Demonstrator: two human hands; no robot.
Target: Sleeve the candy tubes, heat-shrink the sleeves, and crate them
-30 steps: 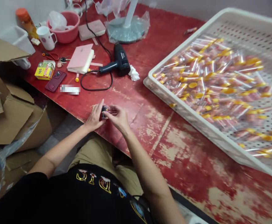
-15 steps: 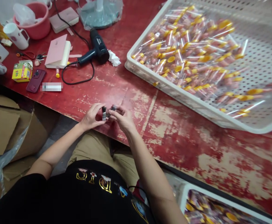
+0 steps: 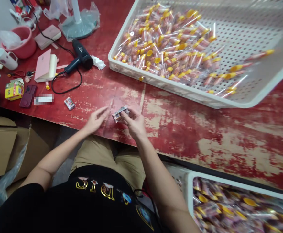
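Observation:
Between the thumb and fingers of my right hand (image 3: 135, 121) is a small printed packet (image 3: 117, 116), held just above the front part of the red table (image 3: 90, 94). My left hand (image 3: 97, 119) is a little to the left of it, fingers apart and holding nothing. Another small printed packet (image 3: 70, 103) lies flat on the table, beyond my left hand and to its left. The packets' print is too small to read.
A big white perforated crate (image 3: 163, 82) of yellow-capped tubes stands at the back right; another crate (image 3: 190, 194) is at lower right. Back left are a heat gun (image 3: 81, 55), pink notebook (image 3: 43, 66), phone (image 3: 27, 96), yellow box (image 3: 14, 89) and mug (image 3: 5, 59). Cardboard (image 3: 0, 145) sits lower left.
My left hand has let go and moved apart from the right. A small packet now lies on the table at left. The right hand now shows a packet. The view has shifted right.

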